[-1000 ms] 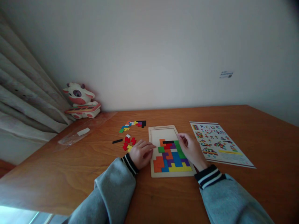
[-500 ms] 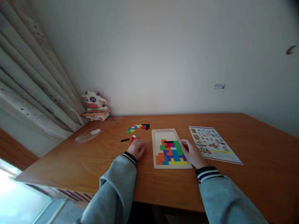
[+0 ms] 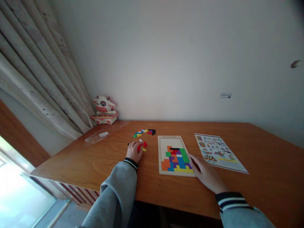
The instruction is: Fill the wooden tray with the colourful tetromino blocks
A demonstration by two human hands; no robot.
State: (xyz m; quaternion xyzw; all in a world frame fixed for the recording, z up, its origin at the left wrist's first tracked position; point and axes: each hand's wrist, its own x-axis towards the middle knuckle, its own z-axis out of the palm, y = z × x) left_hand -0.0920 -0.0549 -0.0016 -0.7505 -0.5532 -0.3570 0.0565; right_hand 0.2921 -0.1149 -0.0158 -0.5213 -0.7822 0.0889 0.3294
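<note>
My left hand [image 3: 134,151] is low over the table among loose puzzle pieces, its fingers closed on a red puzzle piece [image 3: 139,148]. Beside its fingertips lie more red pieces [image 3: 145,144] and a yellow piece [image 3: 144,149]; a white piece [image 3: 141,140] is just beyond. A black piece is mostly hidden behind the hand. The wooden puzzle board [image 3: 160,158] has coloured block pieces fitted across its lower part, and its upper part shows bare wood. At the board's right edge rests my right hand [image 3: 206,172], thumb and fingers apart, holding no piece.
Farther back, a cluster of coloured pieces [image 3: 144,132] lies on the wooden table [image 3: 106,158]. A printed pattern sheet [image 3: 220,152] is to the board's right. At the back left are a clear plastic bag [image 3: 97,136] and a cow toy with keyboard [image 3: 104,110], near the curtain.
My left hand has shifted left and closed on a red piece, uncovering red and yellow pieces at its right. My right hand has slid slightly right and down along the board's edge. The view has shifted slightly.
</note>
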